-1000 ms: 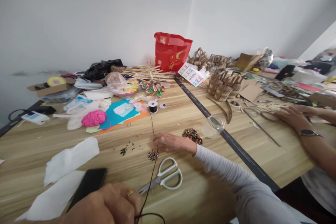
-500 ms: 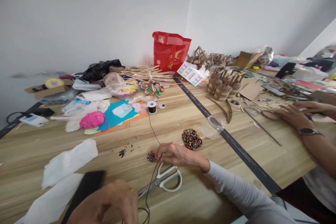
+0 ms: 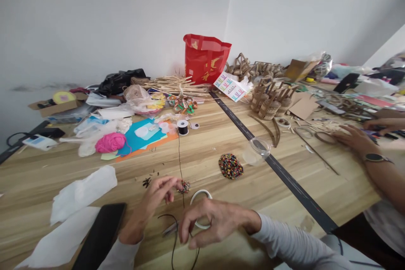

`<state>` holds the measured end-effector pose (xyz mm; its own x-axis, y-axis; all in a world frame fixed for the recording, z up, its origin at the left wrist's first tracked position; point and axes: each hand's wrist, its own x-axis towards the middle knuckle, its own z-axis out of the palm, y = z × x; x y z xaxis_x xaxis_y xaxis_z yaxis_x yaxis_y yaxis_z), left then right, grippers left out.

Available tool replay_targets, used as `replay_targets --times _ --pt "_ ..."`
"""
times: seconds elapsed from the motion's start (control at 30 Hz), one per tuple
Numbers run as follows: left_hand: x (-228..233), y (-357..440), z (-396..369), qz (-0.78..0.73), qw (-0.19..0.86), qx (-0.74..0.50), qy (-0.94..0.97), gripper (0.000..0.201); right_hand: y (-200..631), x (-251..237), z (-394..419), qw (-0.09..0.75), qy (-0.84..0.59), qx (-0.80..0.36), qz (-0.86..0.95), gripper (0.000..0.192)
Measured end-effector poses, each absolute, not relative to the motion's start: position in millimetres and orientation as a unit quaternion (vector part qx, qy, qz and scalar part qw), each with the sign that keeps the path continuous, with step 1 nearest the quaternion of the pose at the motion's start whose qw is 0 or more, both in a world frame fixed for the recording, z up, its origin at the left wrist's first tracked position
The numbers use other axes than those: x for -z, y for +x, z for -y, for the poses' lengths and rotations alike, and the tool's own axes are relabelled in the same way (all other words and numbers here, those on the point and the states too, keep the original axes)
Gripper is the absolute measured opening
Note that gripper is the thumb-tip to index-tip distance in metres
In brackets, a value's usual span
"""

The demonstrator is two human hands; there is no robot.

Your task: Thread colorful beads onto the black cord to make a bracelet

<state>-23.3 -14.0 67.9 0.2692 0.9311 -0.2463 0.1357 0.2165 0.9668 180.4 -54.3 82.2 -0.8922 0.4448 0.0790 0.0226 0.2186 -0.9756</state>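
Left hand [image 3: 158, 194] at small bead pile [image 3: 186, 187], right hand [image 3: 215, 221] by cord [image 3: 179, 152], both half-curled; can't tell what I'm gripping.

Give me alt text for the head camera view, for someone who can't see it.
A person's left hand reaches to a small bead cluster beside black cord from a spool; the right hand is over white-handled scissors. A larger multicoloured bead pile lies farther right on the wooden table, near a co-worker's hands.
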Motion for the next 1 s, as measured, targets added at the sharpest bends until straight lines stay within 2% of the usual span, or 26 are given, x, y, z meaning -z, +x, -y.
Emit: replay_targets --times 0.13,0.23,0.33,0.47,0.6,0.73,0.9,1.0 --pt "-56 -12 15 -0.496 0.636 -0.329 0.491 0.034 170 -77 68 0.170 -0.091 -0.631 0.752 0.026" --pt "-49 -8 14 -0.470 0.672 -0.344 0.457 0.028 167 -74 73 0.149 -0.060 -0.624 0.764 0.017" --pt "-48 -8 10 -0.462 0.695 -0.375 0.404 0.031 172 -77 75 0.143 -0.044 -0.600 0.786 0.015" --pt "-51 -15 3 -0.476 0.687 -0.412 0.363 0.036 194 -97 76 0.148 -0.077 -0.559 0.812 0.020" --pt "-51 -24 -6 -0.483 0.652 -0.460 0.361 0.033 226 -128 75 0.184 -0.176 -0.511 0.821 0.022" --pt "-48 -26 -19 -0.477 0.645 -0.470 0.368 0.033 254 -150 74 0.275 -0.256 -0.489 0.787 0.019" --pt "-41 -18 -39 -0.512 0.594 -0.440 0.438 0.030 280 -159 77 0.351 -0.211 -0.525 0.746 0.018" --pt "-35 -7 -50 -0.507 0.561 -0.404 0.515 0.027 287 -157 78 0.368 -0.167 -0.565 0.720 0.023"
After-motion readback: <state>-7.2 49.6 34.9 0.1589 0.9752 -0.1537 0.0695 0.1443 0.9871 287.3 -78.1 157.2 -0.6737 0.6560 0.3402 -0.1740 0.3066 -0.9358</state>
